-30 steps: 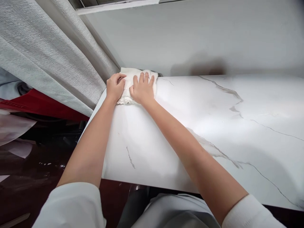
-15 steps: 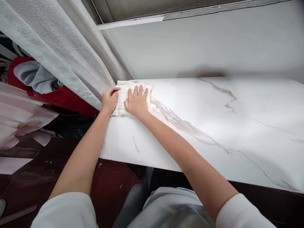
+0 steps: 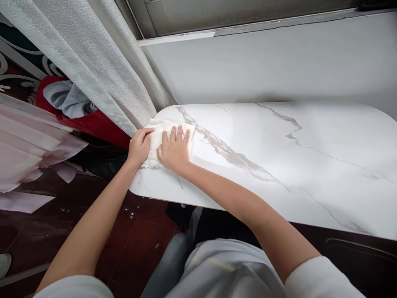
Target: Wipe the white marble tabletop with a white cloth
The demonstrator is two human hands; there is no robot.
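Observation:
A white cloth (image 3: 158, 131) lies on the left end of a white marble-patterned tabletop (image 3: 279, 157). My right hand (image 3: 173, 150) presses flat on the cloth with its fingers stretched out. My left hand (image 3: 139, 145) grips the cloth's left edge, fingers curled over it, right at the table's left rim. Most of the cloth is hidden under both hands.
A grey curtain (image 3: 93, 62) hangs just left of the hands, touching the table's corner. A grey wall (image 3: 279, 62) runs behind the table. Red and grey fabric (image 3: 71, 107) and pale pink sheets (image 3: 27, 149) lie over the dark red floor (image 3: 136, 244) at left.
Both hands have slid the cloth toward me along the table's left edge, away from the wall. The back left corner of the table has come into view.

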